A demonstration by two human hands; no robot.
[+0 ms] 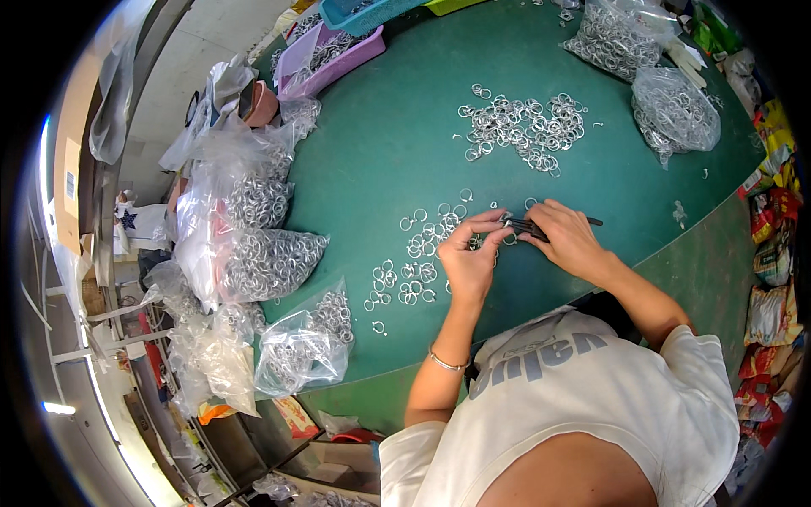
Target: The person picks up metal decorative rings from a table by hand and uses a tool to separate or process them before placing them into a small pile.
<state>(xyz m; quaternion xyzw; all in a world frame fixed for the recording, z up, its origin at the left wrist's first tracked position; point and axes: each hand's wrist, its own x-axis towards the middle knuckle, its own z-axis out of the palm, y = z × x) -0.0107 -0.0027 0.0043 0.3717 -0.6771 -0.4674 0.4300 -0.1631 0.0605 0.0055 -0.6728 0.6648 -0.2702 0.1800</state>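
Note:
Over the green table, my left hand (470, 255) is closed, pinching a small metal ring (507, 219) between thumb and fingers. My right hand (568, 239) is closed around a slim black tool (530, 226), whose tip meets the ring at my left fingertips. The tool's far end sticks out past the right knuckles; its exact kind is hard to make out. Loose silver rings (417, 272) with small tabs lie scattered beside and under my left hand. Farther off, a denser pile of rings (524, 127) lies on the table.
Clear plastic bags of rings (272, 264) line the table's left edge, with another bag (306, 342) nearer me. More bags (674, 110) stand at the far right. A pink basket (338, 61) and a blue basket (372, 15) sit at the far left. Colourful packages (770, 253) are stacked on the right.

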